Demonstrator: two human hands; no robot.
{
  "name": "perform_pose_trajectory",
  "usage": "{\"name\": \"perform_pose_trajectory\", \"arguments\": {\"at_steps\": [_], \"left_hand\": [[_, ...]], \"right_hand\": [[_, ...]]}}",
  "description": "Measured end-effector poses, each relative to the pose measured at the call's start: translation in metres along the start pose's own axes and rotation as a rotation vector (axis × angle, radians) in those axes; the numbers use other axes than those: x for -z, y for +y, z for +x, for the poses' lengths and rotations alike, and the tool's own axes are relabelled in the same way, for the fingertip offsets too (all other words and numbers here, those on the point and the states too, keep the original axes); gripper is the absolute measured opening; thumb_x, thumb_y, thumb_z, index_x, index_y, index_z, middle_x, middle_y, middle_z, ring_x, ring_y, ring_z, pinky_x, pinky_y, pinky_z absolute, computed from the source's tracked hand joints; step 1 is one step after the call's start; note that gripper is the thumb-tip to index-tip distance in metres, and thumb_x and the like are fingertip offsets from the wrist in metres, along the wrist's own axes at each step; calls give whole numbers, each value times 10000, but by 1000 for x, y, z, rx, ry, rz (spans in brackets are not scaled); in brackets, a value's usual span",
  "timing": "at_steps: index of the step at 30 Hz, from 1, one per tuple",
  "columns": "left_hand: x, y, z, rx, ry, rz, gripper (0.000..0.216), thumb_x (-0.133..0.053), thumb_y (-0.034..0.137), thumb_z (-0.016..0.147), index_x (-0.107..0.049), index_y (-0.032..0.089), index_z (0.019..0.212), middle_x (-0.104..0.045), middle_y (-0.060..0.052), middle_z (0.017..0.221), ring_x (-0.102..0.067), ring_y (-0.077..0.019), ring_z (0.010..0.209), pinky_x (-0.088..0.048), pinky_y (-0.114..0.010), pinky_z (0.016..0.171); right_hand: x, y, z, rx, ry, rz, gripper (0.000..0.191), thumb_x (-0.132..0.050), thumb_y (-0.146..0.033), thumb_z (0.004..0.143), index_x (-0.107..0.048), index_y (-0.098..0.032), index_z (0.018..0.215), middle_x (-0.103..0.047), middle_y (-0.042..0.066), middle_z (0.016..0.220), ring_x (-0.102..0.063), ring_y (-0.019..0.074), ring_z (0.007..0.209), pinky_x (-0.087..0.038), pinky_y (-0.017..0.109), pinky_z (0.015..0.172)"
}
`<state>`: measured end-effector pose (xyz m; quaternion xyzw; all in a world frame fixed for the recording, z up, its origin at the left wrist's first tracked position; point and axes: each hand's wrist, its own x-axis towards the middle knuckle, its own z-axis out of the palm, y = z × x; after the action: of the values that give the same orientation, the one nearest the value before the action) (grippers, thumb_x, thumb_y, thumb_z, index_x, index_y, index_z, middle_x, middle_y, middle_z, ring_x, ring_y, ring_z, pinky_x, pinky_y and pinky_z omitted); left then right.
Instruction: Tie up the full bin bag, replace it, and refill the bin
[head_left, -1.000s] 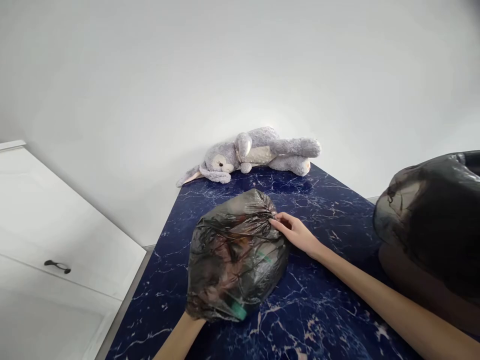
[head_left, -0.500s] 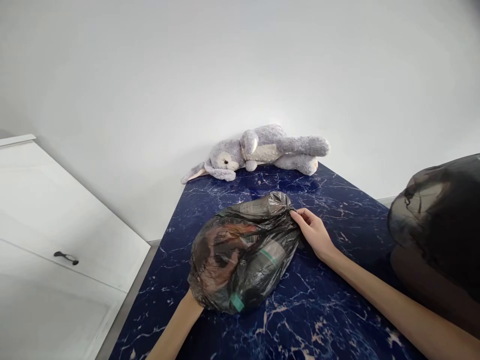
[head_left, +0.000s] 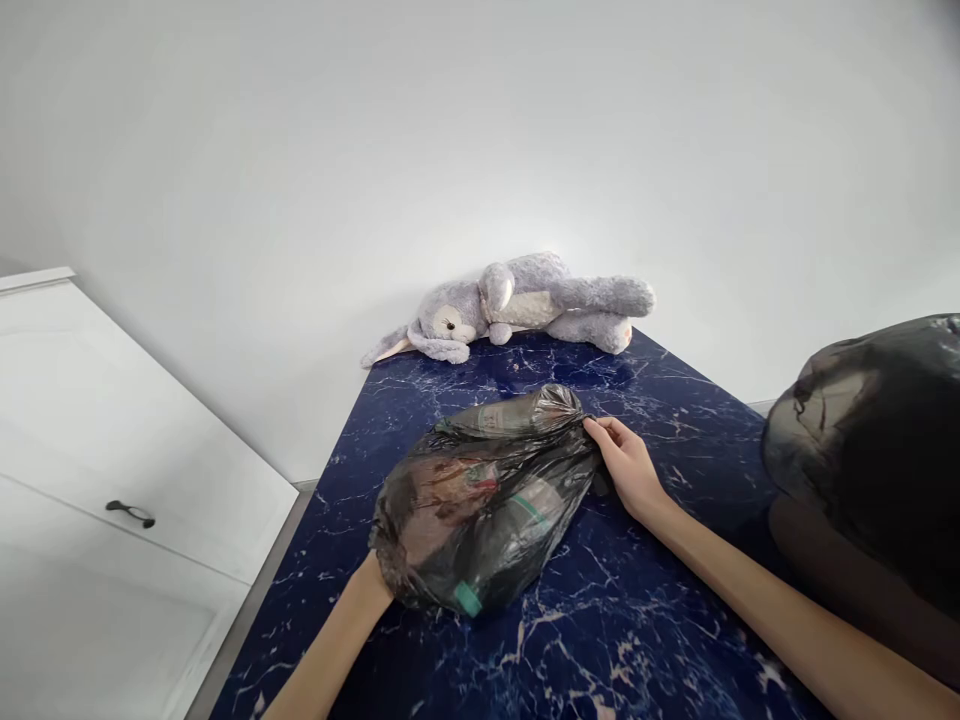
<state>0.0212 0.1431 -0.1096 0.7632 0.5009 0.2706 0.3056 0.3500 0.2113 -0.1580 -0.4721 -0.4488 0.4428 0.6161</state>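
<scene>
A thin black plastic bag (head_left: 517,500) lies on the dark blue marble-patterned table in front of me. Through its see-through film show a reddish-brown packet, a bottle-like shape with a green band, and a small green piece near the bottom edge. My right hand (head_left: 626,455) pinches the gathered plastic at the bag's right end between thumb and fingers. My left hand (head_left: 375,580) reaches into or under the left end of the bag; the plastic covers its fingers, so their grip is unclear.
A lilac plush bunny (head_left: 517,305) lies on its side at the table's far edge, against the wall. Another black bag (head_left: 877,430), fuller, stands at the right. White drawers (head_left: 112,480) with a black handle are on the left, beyond a gap.
My left hand has shifted slightly left and up, with the bag's left end following. The packet inside looks turned. My right hand keeps its pinch in nearly the same place.
</scene>
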Motion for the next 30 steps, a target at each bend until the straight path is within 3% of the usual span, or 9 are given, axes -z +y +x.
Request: {"name": "perform_pose_trajectory", "arguments": {"at_steps": [3, 6, 10, 15, 18, 21, 26, 30], "left_hand": [[30, -4, -32, 144, 171, 76, 530, -558, 609, 1008, -656, 270, 1404, -748, -120, 1345, -730, -334, 1197, -586, -547, 1051], [60, -3, -72, 325, 388, 205, 718, -765, 608, 805, -602, 213, 1381, -742, -163, 1289, -723, -411, 1163, -568, -603, 1047], [88, 7, -117, 590, 545, 258, 773, -671, 747, 842, -518, 242, 1407, -734, -112, 1273, -745, -353, 1092, -618, -480, 945], [120, 20, -145, 501, 437, 477, 792, -550, 767, 913, -361, 227, 1461, -670, -156, 1361, -732, -334, 1067, -594, -440, 893], [143, 33, -147, 379, 315, 775, 688, -557, 757, 902, -490, 245, 1356, -679, -154, 1332, -707, -355, 1033, -549, -431, 847], [161, 51, -138, 273, 194, 984, 572, -562, 717, 913, -601, 271, 1268, -713, -130, 1286, -694, -363, 1023, -493, -474, 949], [167, 76, -116, 398, 55, 1097, 530, -710, 646, 774, -604, 256, 1117, -758, -115, 990, -722, -408, 942, -491, -483, 900], [164, 82, -102, 457, -42, 1081, 432, -762, 527, 686, -599, 289, 1008, -784, -91, 1035, -736, -396, 996, -484, -462, 924]], "right_hand": [[1, 2, 3, 3, 49, 30, 487, -747, -733, 831, -648, -257, 822, -669, 7, 791, -603, 220, 738, -493, 330, 672], [1, 3, 4, 2, 69, 51, 487, -746, -736, 820, -651, -259, 811, -681, 14, 800, -614, 228, 755, -505, 337, 685], [0, 1, 1, -1, 77, 73, 480, -762, -725, 806, -657, -257, 800, -677, 13, 796, -606, 223, 748, -501, 337, 683], [0, 1, -1, -6, 76, 78, 485, -774, -732, 783, -671, -258, 798, -676, 7, 767, -598, 219, 710, -490, 340, 660], [0, 1, -1, -12, 72, 88, 491, -787, -730, 768, -675, -253, 794, -686, 9, 768, -601, 216, 701, -492, 338, 647], [0, 1, -2, -11, 72, 95, 499, -795, -729, 761, -677, -246, 791, -687, 12, 776, -602, 211, 708, -500, 333, 645], [0, 2, -2, 8, 80, 66, 512, -767, -745, 782, -661, -247, 823, -689, 24, 799, -618, 224, 745, -518, 340, 660], [0, 5, -2, 48, 122, 24, 521, -735, -748, 805, -600, -264, 945, -680, 17, 865, -647, 231, 801, -549, 357, 729]]}}
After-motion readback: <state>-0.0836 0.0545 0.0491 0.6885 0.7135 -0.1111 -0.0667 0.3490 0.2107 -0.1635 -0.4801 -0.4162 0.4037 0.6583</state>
